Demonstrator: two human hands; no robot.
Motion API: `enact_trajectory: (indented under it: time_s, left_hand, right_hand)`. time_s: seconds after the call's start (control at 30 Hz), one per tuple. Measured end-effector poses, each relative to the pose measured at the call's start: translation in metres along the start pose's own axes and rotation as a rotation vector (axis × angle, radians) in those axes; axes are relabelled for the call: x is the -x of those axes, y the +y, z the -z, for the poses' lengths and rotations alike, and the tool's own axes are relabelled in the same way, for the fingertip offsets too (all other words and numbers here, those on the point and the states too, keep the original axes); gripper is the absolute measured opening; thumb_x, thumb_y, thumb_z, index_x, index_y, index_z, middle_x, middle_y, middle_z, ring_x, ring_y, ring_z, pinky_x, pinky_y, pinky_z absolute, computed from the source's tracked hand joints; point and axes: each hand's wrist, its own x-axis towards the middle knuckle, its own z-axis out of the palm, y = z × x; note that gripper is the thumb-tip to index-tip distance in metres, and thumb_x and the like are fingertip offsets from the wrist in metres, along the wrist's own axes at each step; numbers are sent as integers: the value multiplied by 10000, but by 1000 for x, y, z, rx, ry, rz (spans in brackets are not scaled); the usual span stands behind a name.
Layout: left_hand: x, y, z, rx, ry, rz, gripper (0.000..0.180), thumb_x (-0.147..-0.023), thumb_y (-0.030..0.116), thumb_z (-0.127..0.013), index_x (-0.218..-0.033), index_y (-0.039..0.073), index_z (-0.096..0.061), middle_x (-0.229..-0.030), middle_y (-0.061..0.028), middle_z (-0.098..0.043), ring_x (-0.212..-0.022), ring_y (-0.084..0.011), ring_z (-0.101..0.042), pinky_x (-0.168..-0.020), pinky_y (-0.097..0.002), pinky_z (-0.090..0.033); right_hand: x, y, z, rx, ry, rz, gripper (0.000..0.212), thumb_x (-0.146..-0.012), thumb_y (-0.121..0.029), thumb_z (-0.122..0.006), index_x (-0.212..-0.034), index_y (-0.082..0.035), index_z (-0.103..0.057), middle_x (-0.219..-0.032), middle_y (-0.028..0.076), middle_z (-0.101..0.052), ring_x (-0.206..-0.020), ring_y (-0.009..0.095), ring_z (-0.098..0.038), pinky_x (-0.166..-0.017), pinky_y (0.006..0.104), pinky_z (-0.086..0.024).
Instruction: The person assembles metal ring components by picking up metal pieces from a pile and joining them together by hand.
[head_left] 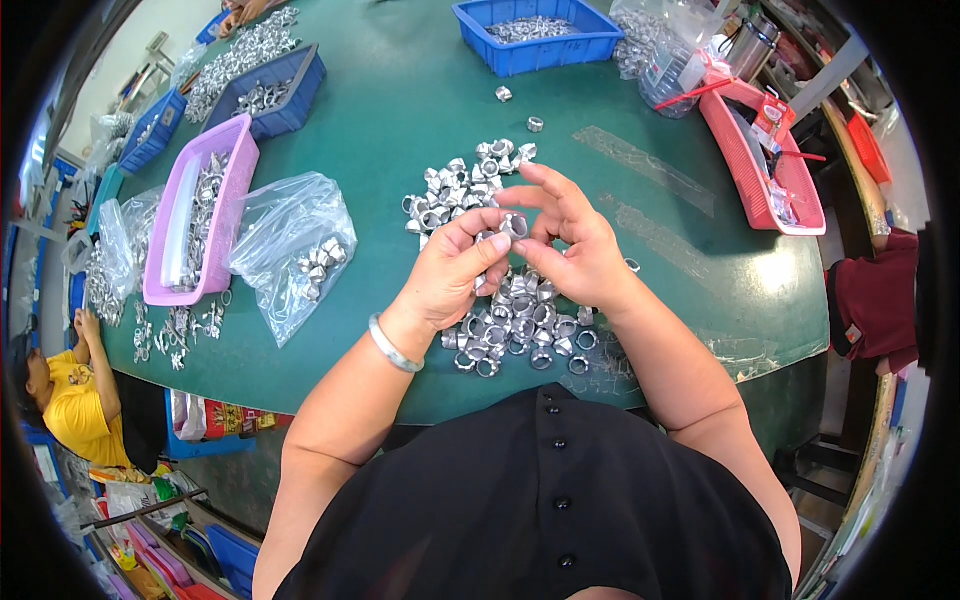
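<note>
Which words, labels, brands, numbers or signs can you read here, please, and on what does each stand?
Nothing is clear enough to quote.
Red-and-white packet in the pink basket: printing, too small to read.
Red package below the green table: yellowish print, too blurred.
Metal rings: no lettering discernible.

Black top in plain dark cloth, vertical front placket, column of small round glossy dark buttons, uncovered forearms, pale smooth bangle around the left wrist, bare left hand and right hand.
</note>
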Motion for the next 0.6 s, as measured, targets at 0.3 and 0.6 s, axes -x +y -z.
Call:
enact_trajectory:
  time_s: [0.3, 0.6]
  left_hand:
    - [-1, 2, 2, 73, -43, 14, 202, -860, 100, -568, -1055, 77, -520, -909, -6, -541, -615, -49, -456, -467, -172, -342]
    - [-1, 1, 2, 0, -7, 66, 195, -850, 91, -559, -1041, 55, -556, -884, 3, -547, -674, -73, -500, -530, -200, -395]
  right_hand:
    - [-1, -1, 0, 61, -12, 65, 672, -724, 89, -572, -1327, -81, -329, -1033, 60, -620, -568, 45, -513, -547, 188, -432]
    - [-5, -4, 9, 70, -76, 62, 583, -725, 63, -595, -1263, -89, -432, -1003, 55, -624, -547, 39, -455, -533, 194, -417]
